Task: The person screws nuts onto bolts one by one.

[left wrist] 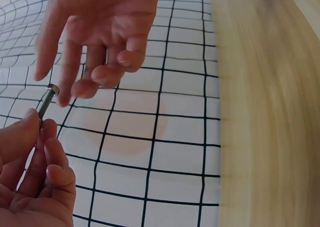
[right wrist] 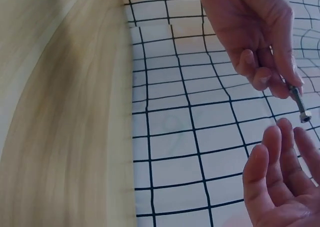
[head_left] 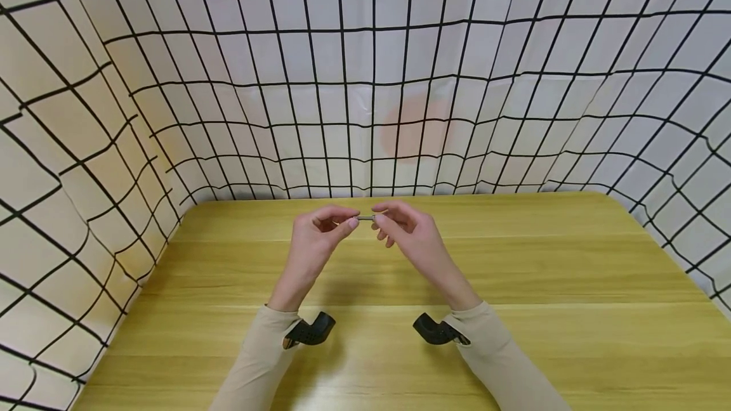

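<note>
A small silver metal bolt (left wrist: 46, 102) with a wider end is pinched at its other end between the thumb and index finger of my left hand (head_left: 314, 240). In the head view it lies roughly level, pointing toward my right hand (head_left: 414, 236). In the right wrist view the wider end of the bolt (right wrist: 304, 116) stands free, just apart from my right fingertips. The right thumb and index finger are spread on either side of that end, and the other fingers are loosely bent. My left fingertips hide the gripped end.
Both hands are above a wooden table (head_left: 542, 271). White cloth with a black grid (head_left: 354, 100) hangs behind it and at both sides. Black wrist devices (head_left: 311, 330) stick out from the beige sleeves (head_left: 251, 360).
</note>
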### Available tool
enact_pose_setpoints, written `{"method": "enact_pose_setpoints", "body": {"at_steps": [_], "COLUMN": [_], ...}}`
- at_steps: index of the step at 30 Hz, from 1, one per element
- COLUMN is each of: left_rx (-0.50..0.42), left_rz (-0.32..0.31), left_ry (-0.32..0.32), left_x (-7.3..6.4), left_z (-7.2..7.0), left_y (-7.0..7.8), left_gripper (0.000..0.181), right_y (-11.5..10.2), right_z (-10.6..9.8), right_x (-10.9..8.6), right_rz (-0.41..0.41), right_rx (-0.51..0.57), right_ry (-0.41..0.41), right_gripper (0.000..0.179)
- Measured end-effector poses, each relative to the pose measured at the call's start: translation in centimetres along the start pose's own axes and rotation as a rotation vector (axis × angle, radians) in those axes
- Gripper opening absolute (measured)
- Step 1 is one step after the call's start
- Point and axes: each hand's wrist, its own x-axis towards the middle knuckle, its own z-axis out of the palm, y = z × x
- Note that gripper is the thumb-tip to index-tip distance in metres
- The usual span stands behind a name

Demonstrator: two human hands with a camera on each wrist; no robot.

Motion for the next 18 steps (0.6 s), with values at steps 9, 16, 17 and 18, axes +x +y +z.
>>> {"method": "enact_pose_setpoints", "body": {"at_steps": [9,16,17,18], "left_rx": [-0.022,-0.032,-0.034,-0.034], "left_rz": [-0.025,0.005,0.007,0.007], "left_ry": [0.011,0.002,0.000,0.000], "left_x": [0.1,0.0,0.0,0.0], "left_z": [0.1,0.2,0.2,0.2], "left_y": [-0.1,-0.2,-0.1,-0.1], "left_gripper": [0.013,0.011,0.011,0.011], "right_y": [-2.5,-3.3,-3.3,-3.3], "right_z": [0.4,0.4,0.4,0.3], "right_x": [-0.7,-0.9,-0.9,-0.9], "right_rz": [-0.062,-0.044,-0.045,-0.043], "right_rx": [0.021,0.025,0.021,0.016], "right_ry": [-0.001,0.001,-0.003,-0.004], "right_gripper": [0.016,0.016,0.016,0.015]}}
